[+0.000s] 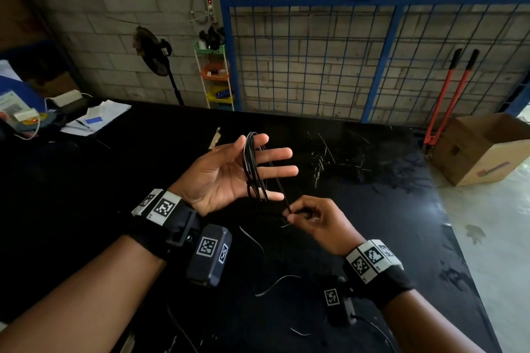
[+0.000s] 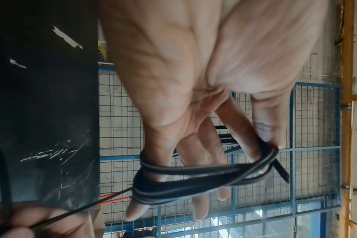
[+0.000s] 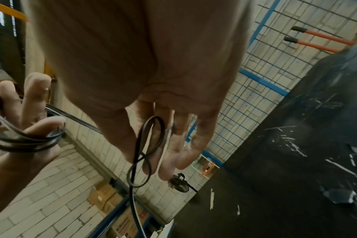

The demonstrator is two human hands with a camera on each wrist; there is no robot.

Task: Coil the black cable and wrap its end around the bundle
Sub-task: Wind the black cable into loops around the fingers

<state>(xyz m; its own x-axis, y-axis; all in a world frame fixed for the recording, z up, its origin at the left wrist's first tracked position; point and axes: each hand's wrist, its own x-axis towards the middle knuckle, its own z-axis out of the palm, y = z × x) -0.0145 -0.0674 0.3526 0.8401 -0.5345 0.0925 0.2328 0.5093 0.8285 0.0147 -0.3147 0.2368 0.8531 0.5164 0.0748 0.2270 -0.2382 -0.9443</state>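
My left hand [image 1: 229, 172] is held palm up above the black table [image 1: 114, 180], fingers straight and spread. The black cable [image 1: 252, 169] is looped in several turns around those fingers, from the top finger to the lowest one. In the left wrist view the coil [image 2: 194, 178] crosses the fingers of the left hand [image 2: 194, 80], and the thumb tip lies beside its bend. My right hand [image 1: 312, 218], just below and to the right, pinches the free strand between thumb and fingertips. In the right wrist view that strand [image 3: 151, 145] curls in a small loop under the right hand [image 3: 153, 80].
The cable's loose tail [image 1: 275, 284] trails over the table toward me. Wire offcuts [image 1: 329, 163] litter the right part. Papers and small devices [image 1: 94, 117] sit at the far left. A cardboard box [image 1: 481, 149] and red bolt cutters [image 1: 447, 100] stand by the blue mesh fence [image 1: 372, 37].
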